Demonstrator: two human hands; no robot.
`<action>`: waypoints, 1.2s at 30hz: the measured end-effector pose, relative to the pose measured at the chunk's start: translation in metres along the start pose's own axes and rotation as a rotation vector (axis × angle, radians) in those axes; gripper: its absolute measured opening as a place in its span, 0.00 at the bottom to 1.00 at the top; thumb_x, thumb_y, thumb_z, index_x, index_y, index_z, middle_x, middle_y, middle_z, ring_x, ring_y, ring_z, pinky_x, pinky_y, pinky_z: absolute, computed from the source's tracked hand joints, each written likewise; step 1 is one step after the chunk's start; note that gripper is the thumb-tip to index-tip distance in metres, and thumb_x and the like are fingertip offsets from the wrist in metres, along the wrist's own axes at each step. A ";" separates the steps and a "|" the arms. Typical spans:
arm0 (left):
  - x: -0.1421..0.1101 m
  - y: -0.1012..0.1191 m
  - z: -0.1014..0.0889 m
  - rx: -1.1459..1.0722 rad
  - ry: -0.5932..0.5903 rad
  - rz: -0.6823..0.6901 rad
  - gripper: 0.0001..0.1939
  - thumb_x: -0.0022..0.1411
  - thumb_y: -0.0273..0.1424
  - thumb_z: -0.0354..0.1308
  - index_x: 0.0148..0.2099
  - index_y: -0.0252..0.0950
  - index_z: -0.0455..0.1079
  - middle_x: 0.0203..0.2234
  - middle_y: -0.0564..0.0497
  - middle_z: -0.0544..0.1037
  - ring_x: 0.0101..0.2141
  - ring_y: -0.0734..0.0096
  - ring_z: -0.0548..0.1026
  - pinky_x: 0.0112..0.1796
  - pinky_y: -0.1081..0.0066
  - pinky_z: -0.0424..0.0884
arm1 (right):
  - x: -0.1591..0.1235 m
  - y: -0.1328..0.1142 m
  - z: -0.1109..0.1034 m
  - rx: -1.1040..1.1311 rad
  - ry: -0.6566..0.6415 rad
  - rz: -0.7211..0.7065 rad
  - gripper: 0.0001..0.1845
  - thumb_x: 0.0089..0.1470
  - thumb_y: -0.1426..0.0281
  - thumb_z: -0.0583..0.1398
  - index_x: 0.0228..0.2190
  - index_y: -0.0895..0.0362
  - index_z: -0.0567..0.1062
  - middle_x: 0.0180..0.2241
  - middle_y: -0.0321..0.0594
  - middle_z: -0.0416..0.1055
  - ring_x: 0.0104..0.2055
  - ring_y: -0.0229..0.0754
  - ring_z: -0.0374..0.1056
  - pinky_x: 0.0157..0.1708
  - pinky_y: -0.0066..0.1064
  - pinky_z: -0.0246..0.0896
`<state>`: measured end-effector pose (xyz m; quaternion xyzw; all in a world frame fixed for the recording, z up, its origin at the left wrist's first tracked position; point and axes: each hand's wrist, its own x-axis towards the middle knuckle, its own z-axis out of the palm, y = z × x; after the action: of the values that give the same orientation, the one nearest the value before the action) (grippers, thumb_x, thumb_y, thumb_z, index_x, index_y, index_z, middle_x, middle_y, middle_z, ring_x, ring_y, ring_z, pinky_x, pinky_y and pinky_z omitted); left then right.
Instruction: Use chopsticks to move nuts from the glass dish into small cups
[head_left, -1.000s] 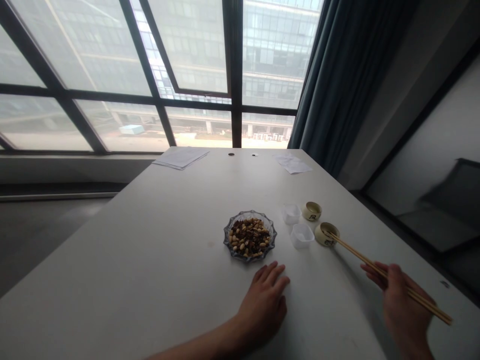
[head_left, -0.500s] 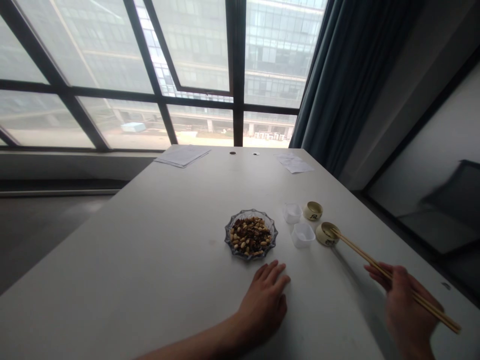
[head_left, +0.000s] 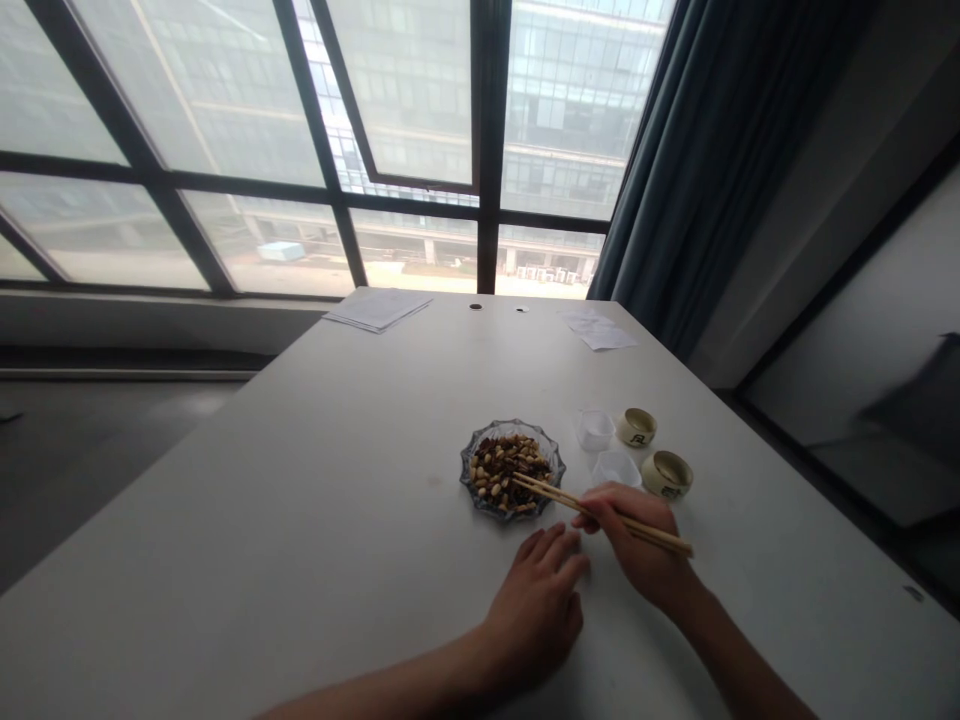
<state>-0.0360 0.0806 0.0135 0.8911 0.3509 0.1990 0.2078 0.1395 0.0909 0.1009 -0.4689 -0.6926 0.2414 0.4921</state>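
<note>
Right hand [head_left: 637, 548] grips chopsticks [head_left: 559, 494] mid-length | nuts [head_left: 498, 464] at tips | contact unclear

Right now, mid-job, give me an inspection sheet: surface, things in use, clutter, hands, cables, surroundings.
Surface: white table, reaching toward the windows.
Job's things: glass bowl holding mixed nuts; two pale cups and two clear tubs to its right.
Clutter: paper stack far left, loose paper far right.
Hands: left hand palm down on the bowl's near side; right hand gripping chopsticks, tips at the nuts.
Cables: nothing seen.
Surroundings: windows ahead, dark curtain right.
</note>
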 end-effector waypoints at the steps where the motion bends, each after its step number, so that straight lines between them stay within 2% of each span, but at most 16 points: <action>1: 0.000 0.001 0.000 -0.004 0.010 0.002 0.22 0.62 0.24 0.58 0.58 0.42 0.69 0.65 0.49 0.67 0.67 0.58 0.59 0.68 0.58 0.47 | 0.005 0.001 0.005 -0.008 -0.045 -0.021 0.16 0.67 0.64 0.59 0.30 0.56 0.82 0.29 0.39 0.80 0.30 0.40 0.76 0.35 0.31 0.71; 5: 0.001 0.001 0.000 -0.017 0.033 0.014 0.21 0.63 0.26 0.59 0.58 0.42 0.69 0.62 0.48 0.69 0.66 0.57 0.61 0.68 0.58 0.48 | 0.018 0.007 0.019 -0.026 -0.120 -0.070 0.17 0.69 0.65 0.58 0.29 0.56 0.80 0.30 0.39 0.78 0.33 0.40 0.75 0.37 0.30 0.68; 15: 0.000 0.002 -0.001 -0.013 0.034 0.024 0.19 0.64 0.28 0.60 0.57 0.39 0.70 0.61 0.46 0.70 0.63 0.55 0.63 0.68 0.58 0.49 | 0.024 0.018 0.032 -0.013 -0.146 -0.049 0.16 0.68 0.64 0.59 0.30 0.55 0.80 0.31 0.39 0.78 0.31 0.40 0.74 0.34 0.31 0.67; 24: 0.000 0.000 -0.001 -0.024 0.014 0.019 0.22 0.65 0.29 0.60 0.60 0.40 0.68 0.64 0.46 0.68 0.66 0.54 0.60 0.68 0.57 0.48 | 0.018 0.018 0.032 -0.014 -0.038 -0.047 0.14 0.68 0.65 0.59 0.32 0.56 0.80 0.30 0.38 0.79 0.31 0.39 0.75 0.34 0.29 0.68; 31: 0.001 0.000 -0.001 -0.023 0.025 0.019 0.20 0.65 0.29 0.59 0.59 0.40 0.69 0.63 0.46 0.69 0.65 0.55 0.61 0.68 0.57 0.48 | 0.021 0.012 0.029 -0.020 -0.071 0.007 0.14 0.68 0.64 0.60 0.30 0.55 0.78 0.29 0.36 0.78 0.29 0.38 0.74 0.33 0.28 0.67; 36: 0.002 0.000 0.002 -0.008 0.055 0.030 0.20 0.64 0.28 0.60 0.57 0.39 0.70 0.60 0.46 0.71 0.63 0.55 0.63 0.68 0.59 0.49 | 0.022 0.004 0.031 -0.094 -0.115 -0.058 0.16 0.69 0.65 0.58 0.28 0.55 0.77 0.28 0.37 0.76 0.30 0.38 0.73 0.34 0.29 0.64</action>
<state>-0.0340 0.0815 0.0124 0.8896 0.3422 0.2282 0.1986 0.1116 0.1158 0.0955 -0.4567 -0.7436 0.2206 0.4357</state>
